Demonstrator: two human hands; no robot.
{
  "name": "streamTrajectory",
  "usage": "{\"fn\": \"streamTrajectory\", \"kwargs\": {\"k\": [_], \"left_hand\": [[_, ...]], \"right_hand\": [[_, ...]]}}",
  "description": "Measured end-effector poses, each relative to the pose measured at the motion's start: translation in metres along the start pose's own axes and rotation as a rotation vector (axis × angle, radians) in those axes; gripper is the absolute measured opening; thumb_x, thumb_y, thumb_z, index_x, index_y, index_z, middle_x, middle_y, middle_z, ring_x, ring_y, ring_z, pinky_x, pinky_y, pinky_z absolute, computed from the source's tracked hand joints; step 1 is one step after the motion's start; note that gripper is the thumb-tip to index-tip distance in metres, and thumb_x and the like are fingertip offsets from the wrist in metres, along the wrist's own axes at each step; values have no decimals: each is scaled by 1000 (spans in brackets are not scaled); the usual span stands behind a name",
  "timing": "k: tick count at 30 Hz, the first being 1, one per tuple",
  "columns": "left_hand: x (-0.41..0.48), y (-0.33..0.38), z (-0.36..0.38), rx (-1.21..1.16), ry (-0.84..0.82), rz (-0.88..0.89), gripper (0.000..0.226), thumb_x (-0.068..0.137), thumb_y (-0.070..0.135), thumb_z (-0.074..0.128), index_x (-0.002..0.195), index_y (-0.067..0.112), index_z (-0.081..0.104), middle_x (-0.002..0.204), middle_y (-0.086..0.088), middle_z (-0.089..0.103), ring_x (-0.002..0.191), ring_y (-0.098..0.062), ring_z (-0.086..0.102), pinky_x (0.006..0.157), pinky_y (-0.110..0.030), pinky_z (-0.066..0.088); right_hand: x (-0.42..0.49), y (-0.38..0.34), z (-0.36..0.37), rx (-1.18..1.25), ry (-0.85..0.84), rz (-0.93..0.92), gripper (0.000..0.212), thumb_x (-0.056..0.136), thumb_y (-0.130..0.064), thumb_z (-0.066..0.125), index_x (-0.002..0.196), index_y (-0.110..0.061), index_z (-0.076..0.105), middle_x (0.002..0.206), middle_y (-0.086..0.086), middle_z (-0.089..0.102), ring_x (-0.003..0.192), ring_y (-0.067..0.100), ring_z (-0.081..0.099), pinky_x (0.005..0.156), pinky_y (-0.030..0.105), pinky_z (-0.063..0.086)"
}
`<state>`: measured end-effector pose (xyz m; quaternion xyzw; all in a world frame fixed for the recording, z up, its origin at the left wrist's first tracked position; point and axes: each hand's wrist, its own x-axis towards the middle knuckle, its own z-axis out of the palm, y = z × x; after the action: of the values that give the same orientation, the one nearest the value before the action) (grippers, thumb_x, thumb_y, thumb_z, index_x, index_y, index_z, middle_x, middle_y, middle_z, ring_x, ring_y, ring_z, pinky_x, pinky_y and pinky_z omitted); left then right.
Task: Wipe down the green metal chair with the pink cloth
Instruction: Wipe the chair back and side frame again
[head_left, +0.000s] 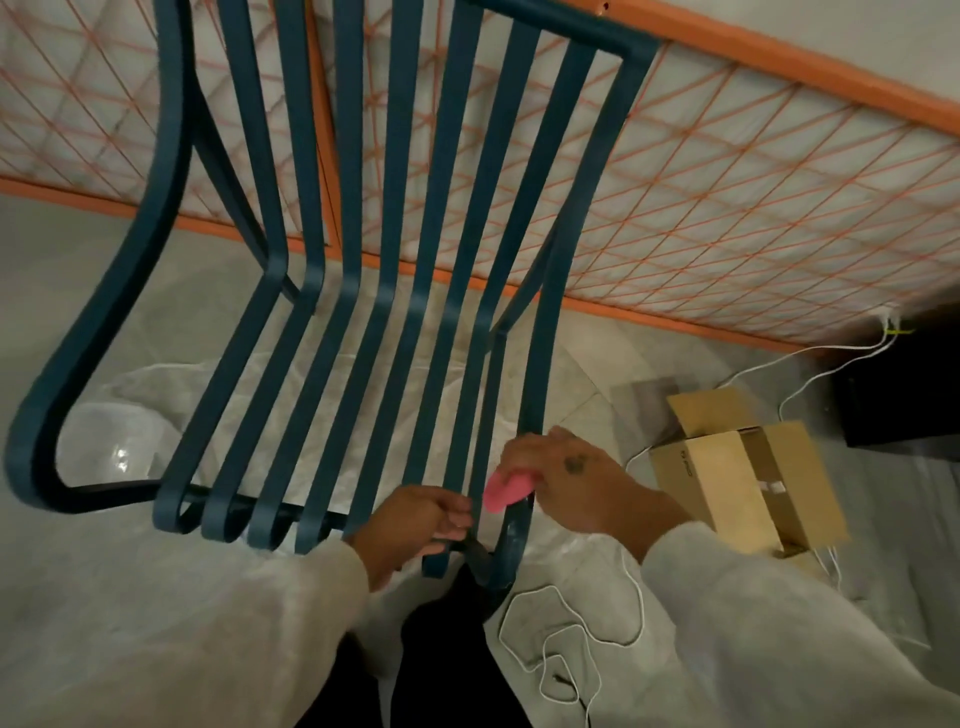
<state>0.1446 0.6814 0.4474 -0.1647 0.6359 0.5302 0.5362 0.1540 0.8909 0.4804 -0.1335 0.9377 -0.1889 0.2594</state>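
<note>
While the left hand (415, 525) grips one slat (445, 395), the right hand (576, 483) pinches the pink cloth (505, 492), seemingly touching the next. Both slats run straight ahead.

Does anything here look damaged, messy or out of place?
The green chair has pale scuffs or grime on the rail just below the pink cloth. A thin white cable lies in loose loops beside it.

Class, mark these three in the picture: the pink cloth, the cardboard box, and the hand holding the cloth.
pink cloth (505, 492): head view, bunched end left of the hand.
cardboard box (727, 486): head view, its top face.
right hand (584, 475): head view, back of the hand.
</note>
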Motion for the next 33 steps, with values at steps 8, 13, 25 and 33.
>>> {"fn": "streamTrajectory", "kwargs": {"k": [8,13,25,33], "left_hand": [[-10,8,-3,7,-35,108,31,97,-2,45,120,11,64,119,-4,68,112,-20,65,102,-37,49],[-1,-12,11,-9,-41,125,25,99,3,48,117,12,64,125,-6,66,116,-23,63,104,-38,48],[-3,-45,44,-8,41,111,43,94,-6,40,118,18,67,116,1,71,109,-13,65,87,-26,54],[-8,-41,42,-94,38,120,32,94,-4,48,123,-1,62,125,-17,65,108,-24,64,100,-40,51]], "right_hand": [[0,26,-48,460,414,478,41,96,-4,46,123,-34,52,106,-6,64,88,18,64,66,25,46],[15,16,-23,347,336,512,46,102,-7,41,141,-30,49,138,0,51,108,13,56,85,9,34],[-67,-49,85,298,558,370,40,94,-13,50,132,-13,61,129,13,61,108,29,63,100,38,49],[-21,-13,46,146,485,357,53,94,-3,53,140,-29,52,148,2,43,115,34,55,104,38,44]]}}
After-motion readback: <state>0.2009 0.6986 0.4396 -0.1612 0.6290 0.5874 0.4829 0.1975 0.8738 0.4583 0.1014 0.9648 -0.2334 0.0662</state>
